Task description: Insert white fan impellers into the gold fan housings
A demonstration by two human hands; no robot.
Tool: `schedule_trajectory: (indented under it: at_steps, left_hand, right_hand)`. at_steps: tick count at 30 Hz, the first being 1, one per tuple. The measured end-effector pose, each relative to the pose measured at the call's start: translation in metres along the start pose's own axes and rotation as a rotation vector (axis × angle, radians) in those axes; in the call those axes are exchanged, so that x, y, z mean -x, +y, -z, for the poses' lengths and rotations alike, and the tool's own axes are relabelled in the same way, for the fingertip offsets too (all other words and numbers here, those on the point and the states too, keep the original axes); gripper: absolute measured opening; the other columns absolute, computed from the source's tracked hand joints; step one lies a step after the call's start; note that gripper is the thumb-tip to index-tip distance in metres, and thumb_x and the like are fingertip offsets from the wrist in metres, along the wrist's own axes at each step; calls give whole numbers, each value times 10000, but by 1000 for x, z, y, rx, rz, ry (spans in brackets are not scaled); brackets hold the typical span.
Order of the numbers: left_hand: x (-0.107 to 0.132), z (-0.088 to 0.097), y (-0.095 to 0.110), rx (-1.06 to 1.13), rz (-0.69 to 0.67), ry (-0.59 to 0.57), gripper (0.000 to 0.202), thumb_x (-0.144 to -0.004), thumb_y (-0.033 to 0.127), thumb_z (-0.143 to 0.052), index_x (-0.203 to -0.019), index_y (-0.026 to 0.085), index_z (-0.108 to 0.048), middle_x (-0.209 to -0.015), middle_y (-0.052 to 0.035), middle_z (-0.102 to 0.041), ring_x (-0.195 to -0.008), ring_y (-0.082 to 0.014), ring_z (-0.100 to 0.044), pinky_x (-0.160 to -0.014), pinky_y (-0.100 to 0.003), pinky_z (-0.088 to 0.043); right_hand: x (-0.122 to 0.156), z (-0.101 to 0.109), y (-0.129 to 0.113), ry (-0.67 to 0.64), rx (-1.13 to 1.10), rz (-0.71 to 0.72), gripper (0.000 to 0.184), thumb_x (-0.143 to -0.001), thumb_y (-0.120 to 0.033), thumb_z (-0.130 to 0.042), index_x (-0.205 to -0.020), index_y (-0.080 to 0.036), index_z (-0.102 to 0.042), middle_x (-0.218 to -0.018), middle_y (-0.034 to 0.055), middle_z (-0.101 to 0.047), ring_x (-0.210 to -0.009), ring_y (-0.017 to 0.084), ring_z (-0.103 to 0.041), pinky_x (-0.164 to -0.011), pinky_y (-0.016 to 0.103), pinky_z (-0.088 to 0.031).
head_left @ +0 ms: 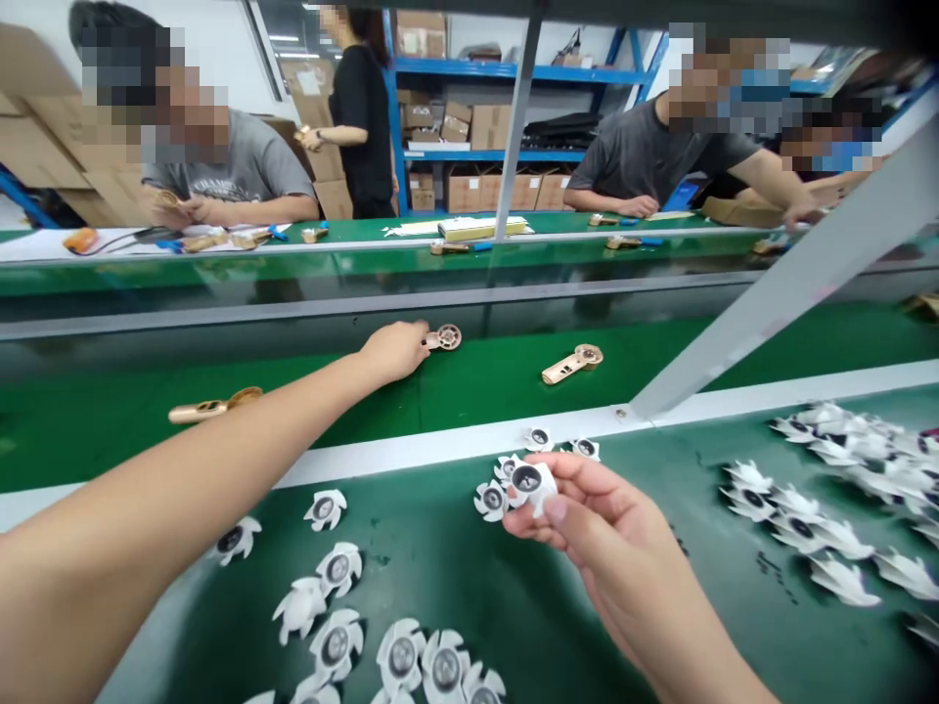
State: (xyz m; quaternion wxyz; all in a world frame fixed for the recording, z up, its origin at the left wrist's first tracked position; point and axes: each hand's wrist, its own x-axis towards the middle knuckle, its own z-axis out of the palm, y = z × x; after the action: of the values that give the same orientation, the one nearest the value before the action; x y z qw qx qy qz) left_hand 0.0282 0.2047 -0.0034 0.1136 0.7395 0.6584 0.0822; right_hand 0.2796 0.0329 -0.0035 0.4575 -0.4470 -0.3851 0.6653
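My left hand (396, 350) reaches out over the green conveyor belt, its fingers closed around the handle end of a gold handheld fan housing (444, 338) with a round head. Nearer to me, my right hand (587, 508) pinches a white fan blade (529, 481) with a dark round hub, held above the bench. Just behind it, a few more white fan blades (490, 500) lie by the rail. Another gold fan housing (573, 364) rests on the belt to the right, and one more (214, 405) lies partly behind my left forearm.
Many white fan blades (402, 657) are spread across the green bench, with rows of them (799, 528) at the right. A slanted white post (792, 264) rises from the rail (411, 450). Across the line, co-workers (235, 166) sit near gold fan parts and blue shelves (484, 68).
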Motion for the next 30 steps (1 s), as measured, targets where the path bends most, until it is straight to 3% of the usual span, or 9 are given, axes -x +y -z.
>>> schedule_trajectory:
  at_steps: [5,8,10,16,30]
  left_hand:
    - [89,3,42,65,-101,-31,252,-973,372,-525,-1149,200,-473,-843,-11,-648,-737,-195,-638,-664,-315,-502]
    - [138,7,62,201,-126,-130,162,-995,386,-453,-1071,247,-417,-755,40,-602,-661,-167,-605,-596,-268,-444]
    - [156,9,68,291,-122,-205,123,-1000,369,-430,-1049,258,-408,-723,53,-569,-627,-163,-570,-571,-263,-411]
    - [171,4,72,365,-140,-259,74,-994,320,-418,-956,260,-401,-799,34,-599,-685,-166,-568,-613,-276,-406]
    - [175,1,68,183,-189,-206,93,-934,197,-377,-989,264,-410,-872,15,-651,-726,-191,-633,-615,-284,-414]
  right_hand:
    - [7,-4,-3,-1,-41,-23,255,-753,-379,-812,-899,-194,-715,-751,32,-753,-692,184,-738,-717,314,-594]
    - [10,-7,-4,-14,-81,-76,254,-747,-366,-826,-887,-190,-710,-754,29,-755,-689,176,-743,-726,303,-598]
    - [10,-7,-2,-36,-96,-111,245,-752,-354,-829,-890,-189,-712,-770,29,-764,-704,169,-748,-733,288,-598]
    - [3,-2,6,-154,-100,-122,229,-774,-354,-825,-906,-192,-729,-784,36,-781,-726,166,-760,-721,261,-602]
    - [8,-1,3,-165,-137,-121,200,-754,-347,-850,-843,-211,-734,-724,-4,-769,-690,113,-757,-667,153,-568]
